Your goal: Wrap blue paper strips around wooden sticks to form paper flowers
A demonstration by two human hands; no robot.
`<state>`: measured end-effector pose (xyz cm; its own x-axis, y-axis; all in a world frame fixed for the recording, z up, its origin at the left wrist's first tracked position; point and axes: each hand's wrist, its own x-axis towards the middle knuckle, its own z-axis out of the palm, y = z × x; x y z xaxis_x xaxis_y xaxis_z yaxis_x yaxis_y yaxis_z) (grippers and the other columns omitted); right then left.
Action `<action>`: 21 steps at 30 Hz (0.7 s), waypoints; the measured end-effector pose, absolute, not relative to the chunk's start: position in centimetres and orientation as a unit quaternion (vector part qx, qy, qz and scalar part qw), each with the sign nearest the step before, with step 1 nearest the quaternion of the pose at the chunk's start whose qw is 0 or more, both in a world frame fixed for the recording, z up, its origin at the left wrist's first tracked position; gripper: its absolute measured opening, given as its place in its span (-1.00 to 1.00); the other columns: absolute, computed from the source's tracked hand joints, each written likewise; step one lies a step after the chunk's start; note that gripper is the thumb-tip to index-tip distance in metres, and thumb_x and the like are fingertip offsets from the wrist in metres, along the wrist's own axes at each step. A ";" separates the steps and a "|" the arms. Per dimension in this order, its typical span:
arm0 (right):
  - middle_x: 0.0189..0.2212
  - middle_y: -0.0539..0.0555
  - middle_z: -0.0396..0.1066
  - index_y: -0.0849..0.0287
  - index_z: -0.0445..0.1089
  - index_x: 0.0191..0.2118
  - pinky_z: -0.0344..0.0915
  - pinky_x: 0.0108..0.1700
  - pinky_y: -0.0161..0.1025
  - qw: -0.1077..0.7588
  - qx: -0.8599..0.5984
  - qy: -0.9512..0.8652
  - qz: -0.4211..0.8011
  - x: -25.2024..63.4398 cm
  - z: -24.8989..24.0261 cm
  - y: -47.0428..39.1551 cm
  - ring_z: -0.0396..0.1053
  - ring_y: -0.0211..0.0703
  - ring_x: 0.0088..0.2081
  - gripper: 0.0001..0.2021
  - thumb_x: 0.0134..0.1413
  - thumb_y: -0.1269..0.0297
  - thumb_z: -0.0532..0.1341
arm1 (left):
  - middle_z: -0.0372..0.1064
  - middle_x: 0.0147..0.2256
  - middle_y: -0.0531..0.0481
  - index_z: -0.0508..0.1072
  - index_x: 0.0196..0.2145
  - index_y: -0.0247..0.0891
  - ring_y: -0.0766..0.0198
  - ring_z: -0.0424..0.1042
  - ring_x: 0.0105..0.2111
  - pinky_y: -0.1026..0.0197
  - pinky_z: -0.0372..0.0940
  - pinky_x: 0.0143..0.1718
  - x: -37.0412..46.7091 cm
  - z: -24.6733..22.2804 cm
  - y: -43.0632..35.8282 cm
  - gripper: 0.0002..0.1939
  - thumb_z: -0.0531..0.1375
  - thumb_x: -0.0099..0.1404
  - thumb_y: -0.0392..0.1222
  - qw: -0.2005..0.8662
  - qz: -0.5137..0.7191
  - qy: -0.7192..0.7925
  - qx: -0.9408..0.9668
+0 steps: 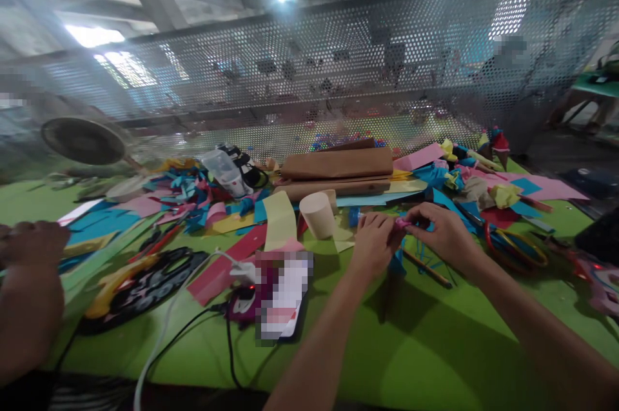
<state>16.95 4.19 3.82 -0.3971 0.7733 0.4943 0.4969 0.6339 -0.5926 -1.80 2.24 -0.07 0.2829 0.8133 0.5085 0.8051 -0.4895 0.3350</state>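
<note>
My left hand (374, 240) and my right hand (435, 230) meet above the green table (425, 346). Between their fingertips is a small pink piece of paper (400, 224), pinched from both sides. Just below my left fingers hangs some blue paper (397, 261); whether that hand grips it too, I cannot tell. A pencil-like stick (428, 269) lies under my right hand, among thin blue strips. Scissors (520, 250) with red and yellow handles rest to the right of my right wrist. Left of my left hand stands a cream paper roll (318, 216).
A co-worker's hand (36, 246) is at the far left. Nearby are a black-and-yellow coil (140, 285), a phone (285, 301) and a purple power strip (242, 308) with cables. Brown paper rolls (338, 164) and coloured scraps line the back, before a perforated metal screen (309, 69).
</note>
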 end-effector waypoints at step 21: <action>-0.40 0.00 0.50 0.11 0.48 -0.30 0.29 -0.30 -0.25 0.428 -0.432 -0.763 0.220 16.2 2.2 4.3 0.40 -0.16 -0.37 -0.91 0.07 0.36 0.22 | 0.49 -0.09 -0.10 0.44 0.02 -0.16 0.05 0.32 -0.02 0.00 0.12 0.06 -1.3 0.8 1.4 -0.69 -0.02 0.51 -0.08 0.000 0.301 0.522 0.798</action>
<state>16.24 4.28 2.20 -0.2599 0.8472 0.4633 0.4698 0.5301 -0.7059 -1.28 1.41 0.84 0.2738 0.8332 0.4804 0.8338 -0.4546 0.3134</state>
